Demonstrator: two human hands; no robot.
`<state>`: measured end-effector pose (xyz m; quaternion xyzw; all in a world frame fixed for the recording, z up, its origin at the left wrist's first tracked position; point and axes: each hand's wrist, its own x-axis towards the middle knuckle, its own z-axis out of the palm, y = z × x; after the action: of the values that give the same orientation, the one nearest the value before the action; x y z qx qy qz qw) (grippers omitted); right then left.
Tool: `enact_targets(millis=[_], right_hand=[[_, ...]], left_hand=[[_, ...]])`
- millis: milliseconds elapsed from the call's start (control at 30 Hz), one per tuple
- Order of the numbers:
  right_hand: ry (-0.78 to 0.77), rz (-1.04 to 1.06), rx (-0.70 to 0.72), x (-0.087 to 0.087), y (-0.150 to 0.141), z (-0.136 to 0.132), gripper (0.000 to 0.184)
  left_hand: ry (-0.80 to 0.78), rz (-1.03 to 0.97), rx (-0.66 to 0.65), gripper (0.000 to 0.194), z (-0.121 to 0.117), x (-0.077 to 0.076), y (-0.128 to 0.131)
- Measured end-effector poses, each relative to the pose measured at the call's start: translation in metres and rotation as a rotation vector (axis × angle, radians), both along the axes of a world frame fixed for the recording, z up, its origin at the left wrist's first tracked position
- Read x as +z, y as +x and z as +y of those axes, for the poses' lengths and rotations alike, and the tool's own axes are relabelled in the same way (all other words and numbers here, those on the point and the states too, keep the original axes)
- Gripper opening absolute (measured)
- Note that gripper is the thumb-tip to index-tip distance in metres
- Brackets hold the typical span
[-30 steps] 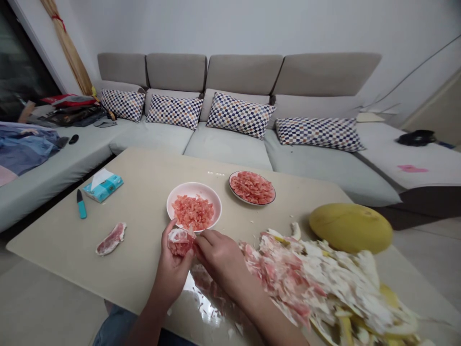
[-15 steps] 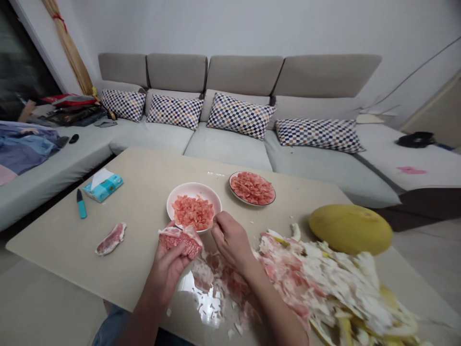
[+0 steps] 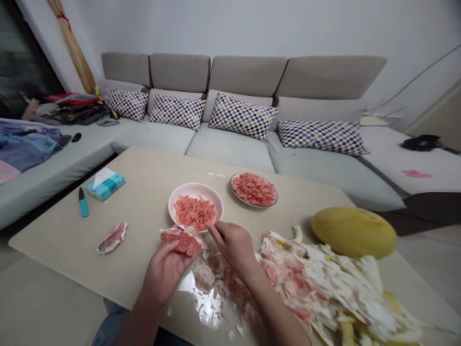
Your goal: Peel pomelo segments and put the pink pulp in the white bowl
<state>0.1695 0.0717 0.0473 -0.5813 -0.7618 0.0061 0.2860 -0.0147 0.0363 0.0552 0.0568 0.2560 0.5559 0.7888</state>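
My left hand point(image 3: 166, 271) holds a pink pomelo segment point(image 3: 185, 242), its white skin peeled back along the top edge. Just right of it, my right hand point(image 3: 234, 245) is closed, thumb and forefinger pinched together over the near rim of a white bowl point(image 3: 174, 202). Whatever may be between those fingertips is too small to make out. Loose pieces of pomelo flesh point(image 3: 194, 211) lie in the bowl. Beyond it, a dark-rimmed plate point(image 3: 236, 196) is heaped with more pink flesh. Another pomelo segment point(image 3: 112, 238) rests on the table at left.
A whole yellow pomelo point(image 3: 355, 231) sits at right, beside a pile of peel and membrane point(image 3: 324, 278). Seeds and scraps are scattered before me. A turquoise-handled knife point(image 3: 83, 204) and a tissue pack point(image 3: 106, 185) lie at left; a sofa point(image 3: 223, 144) stands behind the table.
My right hand has moved slightly down and its fingertips now point left, closer to the segment. The left hand keeps hold of the segment. The whole view has shifted slightly.
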Motion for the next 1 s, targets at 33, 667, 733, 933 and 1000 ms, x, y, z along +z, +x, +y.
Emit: enact_targets(millis=[33, 667, 733, 933, 1000], right_hand=[[0.001, 0.020, 0.015, 0.001, 0.000, -0.001, 0.035], [-0.459, 0.181, 0.351, 0.064, 0.029, -0.037, 0.038], [-0.457, 0.177, 0.421, 0.069, 0.028, -0.045, 0.017], [-0.249, 0.097, 0.382, 0.053, 0.000, -0.040, 0.046], [-0.226, 0.088, 0.374, 0.046, -0.006, -0.035, 0.038]], left_hand=[[-0.001, 0.004, 0.001, 0.036, 0.000, 0.000, 0.000], [0.005, 0.116, 0.032, 0.047, -0.001, -0.004, 0.001], [0.014, 0.111, 0.040, 0.042, -0.001, -0.005, 0.002], [0.067, 0.087, -0.062, 0.031, -0.001, -0.003, 0.003], [0.085, 0.097, -0.069, 0.034, -0.002, -0.002, 0.003]])
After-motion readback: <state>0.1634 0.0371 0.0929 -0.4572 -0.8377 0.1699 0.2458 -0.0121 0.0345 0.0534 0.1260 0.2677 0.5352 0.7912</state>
